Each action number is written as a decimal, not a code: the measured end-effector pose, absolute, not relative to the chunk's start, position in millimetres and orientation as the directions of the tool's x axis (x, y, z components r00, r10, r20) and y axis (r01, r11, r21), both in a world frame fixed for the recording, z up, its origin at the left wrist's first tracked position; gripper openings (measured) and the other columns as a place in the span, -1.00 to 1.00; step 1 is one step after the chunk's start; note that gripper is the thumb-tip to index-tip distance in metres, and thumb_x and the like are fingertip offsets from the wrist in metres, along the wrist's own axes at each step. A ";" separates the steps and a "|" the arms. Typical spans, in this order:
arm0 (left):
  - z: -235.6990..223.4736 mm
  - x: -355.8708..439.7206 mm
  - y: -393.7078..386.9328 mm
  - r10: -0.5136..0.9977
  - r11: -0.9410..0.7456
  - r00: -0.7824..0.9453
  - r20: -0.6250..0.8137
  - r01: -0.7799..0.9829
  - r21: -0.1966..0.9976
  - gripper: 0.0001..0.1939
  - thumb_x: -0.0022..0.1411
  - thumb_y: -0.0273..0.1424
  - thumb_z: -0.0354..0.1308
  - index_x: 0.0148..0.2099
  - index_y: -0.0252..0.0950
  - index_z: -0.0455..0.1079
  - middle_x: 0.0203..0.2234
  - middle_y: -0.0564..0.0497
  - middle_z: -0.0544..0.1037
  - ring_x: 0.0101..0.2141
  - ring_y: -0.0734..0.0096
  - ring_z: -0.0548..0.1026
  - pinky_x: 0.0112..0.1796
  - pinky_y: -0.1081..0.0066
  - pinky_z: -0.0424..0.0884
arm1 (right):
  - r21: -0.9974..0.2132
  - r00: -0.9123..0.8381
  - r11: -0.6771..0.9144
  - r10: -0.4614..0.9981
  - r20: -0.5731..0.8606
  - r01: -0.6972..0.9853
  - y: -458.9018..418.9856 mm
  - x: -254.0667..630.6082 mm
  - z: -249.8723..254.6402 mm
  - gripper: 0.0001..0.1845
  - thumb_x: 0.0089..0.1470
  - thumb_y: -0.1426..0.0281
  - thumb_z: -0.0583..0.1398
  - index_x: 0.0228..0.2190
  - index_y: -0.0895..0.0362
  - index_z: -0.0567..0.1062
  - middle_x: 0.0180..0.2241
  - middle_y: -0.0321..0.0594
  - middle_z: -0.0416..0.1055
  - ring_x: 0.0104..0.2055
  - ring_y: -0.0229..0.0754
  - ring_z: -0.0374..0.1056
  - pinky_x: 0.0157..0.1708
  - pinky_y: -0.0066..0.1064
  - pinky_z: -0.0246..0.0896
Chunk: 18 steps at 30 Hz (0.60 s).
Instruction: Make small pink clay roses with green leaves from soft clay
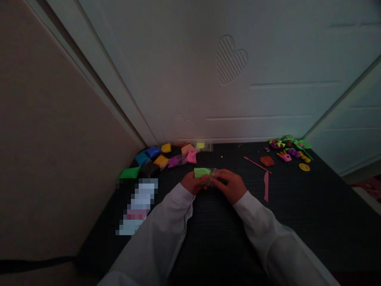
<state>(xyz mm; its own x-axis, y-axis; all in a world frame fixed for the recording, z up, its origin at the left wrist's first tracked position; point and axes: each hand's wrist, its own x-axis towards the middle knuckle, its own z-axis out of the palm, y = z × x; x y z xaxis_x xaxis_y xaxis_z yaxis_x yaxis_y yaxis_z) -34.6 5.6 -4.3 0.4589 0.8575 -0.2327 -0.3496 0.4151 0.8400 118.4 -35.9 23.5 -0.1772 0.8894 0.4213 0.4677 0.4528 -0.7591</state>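
A small clear bag of light green modelling clay is held up between my two hands over the dark table. My left hand is closed around the clay-filled end, thumb across its front. With the fingertips of my right hand I pinch the loose clear plastic end of the same bag. To the right of that hand lie a pink knife-shaped tool, a thin pink stick tool and a flattened orange-red lump of clay.
Several bags of coloured clay, among them a green one and a pink one, line the back left. Small clay figures, including a pink cup shape and a yellow disc, sit at the back right. A pixelated bright rectangle lies left. A white panel rises behind.
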 end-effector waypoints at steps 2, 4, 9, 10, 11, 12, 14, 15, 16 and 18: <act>-5.2 -33.4 5.3 0.857 0.408 0.465 -0.224 -0.345 0.845 -0.70 -0.29 -0.43 0.31 -0.42 -0.44 0.36 -0.63 0.04 0.44 -0.64 0.54 0.37 -0.68 0.57 0.21 | -0.750 -0.173 0.457 0.886 0.429 0.479 -35.9 117.8 22.9 -0.87 -0.09 0.44 0.12 -0.42 0.12 0.46 -0.41 -0.21 0.40 -0.33 -0.26 0.30 -0.27 -0.41 0.19; -6.2 -32.7 5.2 0.854 0.403 0.472 -0.216 -0.339 0.850 -0.70 -0.30 -0.43 0.31 -0.43 -0.45 0.37 -0.62 0.02 0.45 -0.62 0.51 0.38 -0.68 0.56 0.22 | -0.741 -0.170 0.463 0.882 0.440 0.485 -36.1 117.0 22.5 -0.87 -0.09 0.45 0.11 -0.44 0.14 0.46 -0.42 -0.20 0.40 -0.33 -0.25 0.30 -0.27 -0.40 0.19; -7.2 -32.0 5.0 0.854 0.390 0.477 -0.205 -0.329 0.860 -0.70 -0.29 -0.43 0.31 -0.43 -0.44 0.36 -0.60 0.02 0.46 -0.61 0.49 0.39 -0.67 0.56 0.23 | -0.733 -0.174 0.487 0.869 0.464 0.475 -36.9 115.4 23.4 -0.89 -0.10 0.48 0.10 -0.47 0.14 0.44 -0.42 -0.21 0.38 -0.32 -0.26 0.29 -0.26 -0.41 0.19; -7.1 -31.9 5.1 0.854 0.391 0.478 -0.205 -0.329 0.860 -0.70 -0.29 -0.43 0.30 -0.42 -0.43 0.36 -0.60 0.02 0.46 -0.61 0.49 0.39 -0.67 0.56 0.23 | -0.734 -0.173 0.489 0.867 0.467 0.471 -37.0 115.2 23.4 -0.89 -0.10 0.48 0.10 -0.47 0.14 0.43 -0.43 -0.22 0.38 -0.32 -0.26 0.28 -0.27 -0.41 0.19; -7.0 -31.8 5.2 0.853 0.392 0.481 -0.204 -0.330 0.859 -0.69 -0.29 -0.42 0.30 -0.42 -0.43 0.36 -0.60 0.03 0.46 -0.60 0.50 0.39 -0.67 0.56 0.23 | -0.735 -0.170 0.491 0.866 0.470 0.467 -37.0 115.0 23.4 -0.90 -0.10 0.48 0.10 -0.48 0.13 0.43 -0.43 -0.22 0.38 -0.32 -0.27 0.28 -0.27 -0.42 0.19; -6.9 -31.8 5.4 0.850 0.393 0.486 -0.203 -0.331 0.858 -0.69 -0.29 -0.42 0.30 -0.41 -0.42 0.35 -0.60 0.03 0.46 -0.60 0.50 0.39 -0.67 0.56 0.22 | -0.737 -0.167 0.492 0.866 0.472 0.464 -37.0 114.9 23.2 -0.90 -0.10 0.48 0.11 -0.48 0.13 0.43 -0.43 -0.23 0.38 -0.32 -0.27 0.29 -0.26 -0.42 0.19; -6.5 -31.7 5.7 0.844 0.398 0.499 -0.198 -0.335 0.854 -0.68 -0.28 -0.40 0.30 -0.40 -0.42 0.34 -0.61 0.04 0.44 -0.61 0.52 0.38 -0.67 0.57 0.22 | -0.743 -0.155 0.488 0.867 0.475 0.458 -36.9 114.8 22.9 -0.90 -0.10 0.47 0.12 -0.46 0.12 0.43 -0.42 -0.23 0.38 -0.32 -0.28 0.29 -0.26 -0.43 0.19; -6.3 -31.6 5.7 0.840 0.401 0.507 -0.196 -0.336 0.852 -0.68 -0.27 -0.38 0.29 -0.40 -0.42 0.34 -0.62 0.05 0.43 -0.62 0.54 0.37 -0.67 0.57 0.21 | -0.746 -0.145 0.485 0.868 0.475 0.457 -36.8 114.8 22.8 -0.90 -0.10 0.46 0.12 -0.45 0.12 0.44 -0.41 -0.23 0.39 -0.31 -0.27 0.29 -0.25 -0.43 0.19; -6.0 -31.5 5.6 0.836 0.404 0.514 -0.194 -0.336 0.851 -0.68 -0.26 -0.37 0.29 -0.40 -0.42 0.33 -0.62 0.05 0.43 -0.63 0.54 0.37 -0.66 0.57 0.21 | -0.750 -0.135 0.480 0.869 0.475 0.455 -36.9 114.9 22.8 -0.89 -0.10 0.46 0.13 -0.44 0.12 0.44 -0.40 -0.22 0.39 -0.30 -0.27 0.29 -0.24 -0.42 0.19; -5.4 -30.9 5.2 0.829 0.409 0.527 -0.189 -0.339 0.847 -0.67 -0.24 -0.33 0.28 -0.41 -0.42 0.32 -0.64 0.06 0.41 -0.63 0.56 0.35 -0.66 0.57 0.20 | -0.759 -0.119 0.472 0.873 0.473 0.449 -37.1 115.1 23.1 -0.87 -0.09 0.45 0.12 -0.41 0.11 0.45 -0.37 -0.22 0.40 -0.28 -0.26 0.29 -0.21 -0.41 0.17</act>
<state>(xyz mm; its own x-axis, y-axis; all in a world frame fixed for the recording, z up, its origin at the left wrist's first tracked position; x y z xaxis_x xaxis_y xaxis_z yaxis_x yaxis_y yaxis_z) -30.9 5.2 -5.4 0.5270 0.8286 -0.1888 -0.3390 0.4087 0.8474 115.1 -37.1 23.1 -0.1185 0.8732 0.4727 0.4493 0.4717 -0.7587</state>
